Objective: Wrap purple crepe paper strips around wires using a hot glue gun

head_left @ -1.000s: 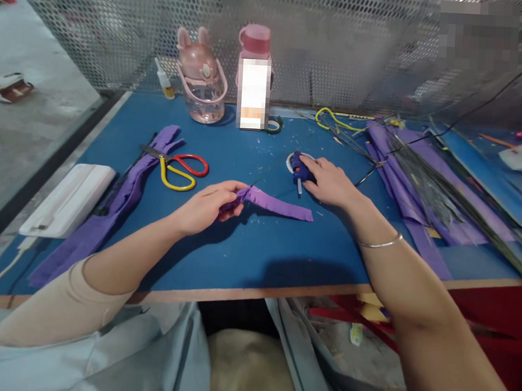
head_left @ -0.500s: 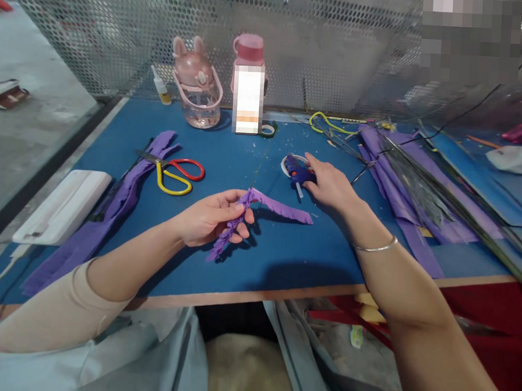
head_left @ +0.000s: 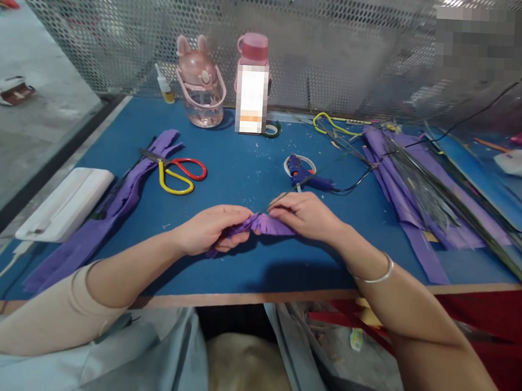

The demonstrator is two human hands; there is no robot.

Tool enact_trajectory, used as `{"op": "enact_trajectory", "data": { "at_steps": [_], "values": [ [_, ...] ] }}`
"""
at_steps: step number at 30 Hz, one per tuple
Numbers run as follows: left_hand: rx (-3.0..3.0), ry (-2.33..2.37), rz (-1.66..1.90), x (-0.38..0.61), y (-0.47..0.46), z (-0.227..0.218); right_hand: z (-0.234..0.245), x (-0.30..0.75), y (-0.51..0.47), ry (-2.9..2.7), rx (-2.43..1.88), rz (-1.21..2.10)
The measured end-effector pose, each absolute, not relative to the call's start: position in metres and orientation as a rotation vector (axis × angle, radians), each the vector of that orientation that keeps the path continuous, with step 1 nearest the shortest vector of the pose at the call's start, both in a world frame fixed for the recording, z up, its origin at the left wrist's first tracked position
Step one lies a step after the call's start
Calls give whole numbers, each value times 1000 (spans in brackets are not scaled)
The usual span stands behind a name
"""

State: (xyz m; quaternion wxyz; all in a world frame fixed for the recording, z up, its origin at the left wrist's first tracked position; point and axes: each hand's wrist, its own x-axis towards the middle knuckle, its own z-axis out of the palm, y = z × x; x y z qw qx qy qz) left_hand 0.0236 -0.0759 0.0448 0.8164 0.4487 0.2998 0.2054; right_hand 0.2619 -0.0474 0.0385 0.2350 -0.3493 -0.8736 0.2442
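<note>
Both hands bunch a fringed purple paper strip (head_left: 262, 224) at table centre.
The left hand (head_left: 211, 228) pinches its near end, the right hand (head_left: 306, 215) its far end; the blue glue gun (head_left: 301, 171) lies at twelve o'clock, the red-and-yellow scissors (head_left: 179, 171) at ten.

Two hands: left hand (head_left: 210, 232), right hand (head_left: 307, 215). One strip (head_left: 266, 225). Two pink bottles: bunny bottle (head_left: 201, 87), tall bottle (head_left: 252, 48). One each: dropper bottle (head_left: 164, 87), scissors (head_left: 181, 172), glue gun (head_left: 303, 174), tape roll (head_left: 272, 129), white box (head_left: 65, 204), bracelet (head_left: 373, 278). Two purple heaps: left heap (head_left: 107, 211), right heap (head_left: 397, 185).
</note>
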Motion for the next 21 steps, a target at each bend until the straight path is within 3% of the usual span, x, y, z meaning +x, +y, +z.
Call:
{"op": "enact_trajectory", "data": {
  "at_steps": [4,11,13,17,21],
  "values": [
    [1082,661,445,26,-78,45,40,249,-60,-2366,-769,837],
    [1171,610,398,22,-77,47,41,254,-60,-2252,-1001,1741],
    [1158,549,346,20,-78,46,37,251,-60,-2296,-1021,1683],
    [1123,541,330,22,-80,46,33,240,-63,-2365,-873,1108],
    [1129,623,424,25,-79,44,31,238,-67,-2190,-758,1030]
  ]
}}
